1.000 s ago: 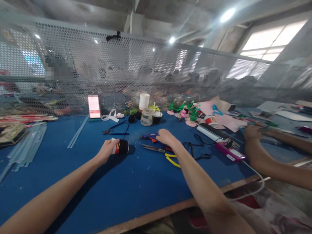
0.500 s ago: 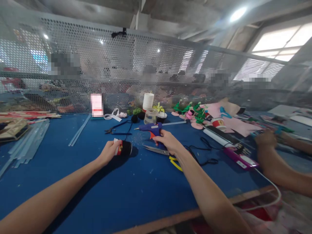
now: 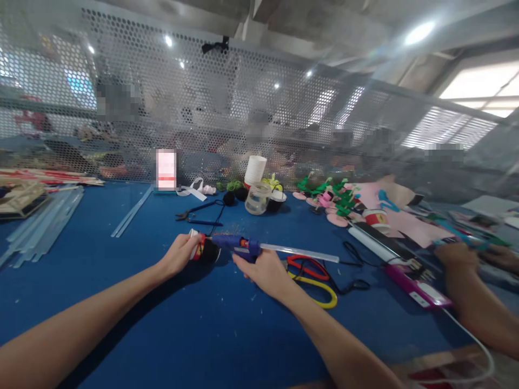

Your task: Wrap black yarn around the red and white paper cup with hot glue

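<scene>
My left hand (image 3: 181, 254) is closed around a paper cup (image 3: 198, 249) lying on its side, its lower part wrapped in black. In my right hand (image 3: 261, 270) is a blue hot glue gun (image 3: 233, 241), a clear glue stick (image 3: 300, 252) jutting from its back end. The gun's nozzle points left and is at the cup, near its black part; whether it touches I cannot tell. Scissors with red and yellow handles (image 3: 320, 292) lie beside my right wrist, their blades hidden. Beyond the cup rest pliers with blue handles (image 3: 198, 215).
Glue sticks (image 3: 44, 224) lie at the left. A clear jar (image 3: 257, 199), stacked paper cups (image 3: 255, 170) and green-and-pink craft pieces (image 3: 338, 200) stand at the back. A purple power strip (image 3: 417, 286) and another person's hand (image 3: 456, 256) are at the right.
My right hand has brought the glue gun left and nearer, so its nozzle is now at the cup. The scissors' handles show more. My left hand keeps its hold; the view has shifted slightly.
</scene>
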Demonstrator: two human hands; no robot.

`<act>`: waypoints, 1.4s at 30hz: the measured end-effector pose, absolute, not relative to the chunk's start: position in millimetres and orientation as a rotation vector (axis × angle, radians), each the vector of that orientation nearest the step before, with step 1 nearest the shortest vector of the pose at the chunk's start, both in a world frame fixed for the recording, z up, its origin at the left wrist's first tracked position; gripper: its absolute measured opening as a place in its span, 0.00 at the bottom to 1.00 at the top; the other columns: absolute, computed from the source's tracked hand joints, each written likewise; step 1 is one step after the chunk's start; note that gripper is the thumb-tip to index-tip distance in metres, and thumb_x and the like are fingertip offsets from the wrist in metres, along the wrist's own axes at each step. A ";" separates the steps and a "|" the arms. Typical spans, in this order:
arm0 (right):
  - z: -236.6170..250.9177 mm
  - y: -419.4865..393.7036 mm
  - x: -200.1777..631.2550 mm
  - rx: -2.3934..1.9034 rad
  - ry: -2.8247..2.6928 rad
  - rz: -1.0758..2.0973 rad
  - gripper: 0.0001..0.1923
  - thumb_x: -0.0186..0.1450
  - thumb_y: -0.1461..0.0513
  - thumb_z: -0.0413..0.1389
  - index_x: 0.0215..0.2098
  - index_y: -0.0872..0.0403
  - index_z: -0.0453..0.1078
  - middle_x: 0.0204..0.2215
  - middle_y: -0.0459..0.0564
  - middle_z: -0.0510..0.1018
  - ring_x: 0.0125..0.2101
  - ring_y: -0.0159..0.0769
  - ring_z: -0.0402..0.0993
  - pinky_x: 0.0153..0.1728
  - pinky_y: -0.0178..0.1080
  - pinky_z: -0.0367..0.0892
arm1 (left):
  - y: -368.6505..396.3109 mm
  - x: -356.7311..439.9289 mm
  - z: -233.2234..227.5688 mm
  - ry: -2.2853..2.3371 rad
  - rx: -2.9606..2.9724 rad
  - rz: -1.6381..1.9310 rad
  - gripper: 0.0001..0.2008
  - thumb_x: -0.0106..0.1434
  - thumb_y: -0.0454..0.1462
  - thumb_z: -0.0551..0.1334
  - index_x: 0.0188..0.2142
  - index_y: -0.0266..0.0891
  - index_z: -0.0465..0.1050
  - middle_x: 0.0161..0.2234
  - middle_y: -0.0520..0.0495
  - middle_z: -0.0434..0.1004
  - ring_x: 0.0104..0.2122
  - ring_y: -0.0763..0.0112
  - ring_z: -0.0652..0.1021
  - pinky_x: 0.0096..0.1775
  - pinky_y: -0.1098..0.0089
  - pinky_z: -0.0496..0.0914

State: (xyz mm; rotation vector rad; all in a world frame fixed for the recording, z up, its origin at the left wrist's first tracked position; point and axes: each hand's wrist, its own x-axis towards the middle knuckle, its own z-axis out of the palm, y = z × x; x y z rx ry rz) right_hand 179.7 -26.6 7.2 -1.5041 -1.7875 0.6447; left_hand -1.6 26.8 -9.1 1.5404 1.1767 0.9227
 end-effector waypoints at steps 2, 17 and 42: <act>7.1 -27.7 180.3 -1.519 -1.848 0.505 0.10 0.52 0.59 0.50 0.17 0.55 0.65 0.09 0.43 0.65 0.13 0.29 0.63 0.16 0.31 0.59 | 25.6 -1.0 -8.6 1.189 1.550 0.918 0.16 0.50 0.44 0.50 0.15 0.35 0.60 0.12 0.56 0.54 0.15 0.79 0.55 0.19 0.75 0.49; 7.3 -31.9 180.5 -1.404 -2.116 0.115 0.09 0.55 0.61 0.46 0.20 0.54 0.63 0.17 0.47 0.69 0.19 0.32 0.64 0.24 0.34 0.58 | 25.6 1.3 -8.4 1.218 1.547 0.930 0.15 0.49 0.43 0.50 0.14 0.36 0.60 0.11 0.56 0.53 0.14 0.79 0.54 0.18 0.75 0.48; 9.9 -40.4 175.6 -1.397 -2.106 0.159 0.06 0.54 0.64 0.49 0.20 0.53 0.62 0.16 0.43 0.67 0.17 0.28 0.62 0.21 0.30 0.55 | 27.4 4.1 -10.1 1.204 1.377 0.955 0.12 0.47 0.41 0.51 0.14 0.36 0.59 0.10 0.57 0.54 0.13 0.79 0.57 0.18 0.75 0.50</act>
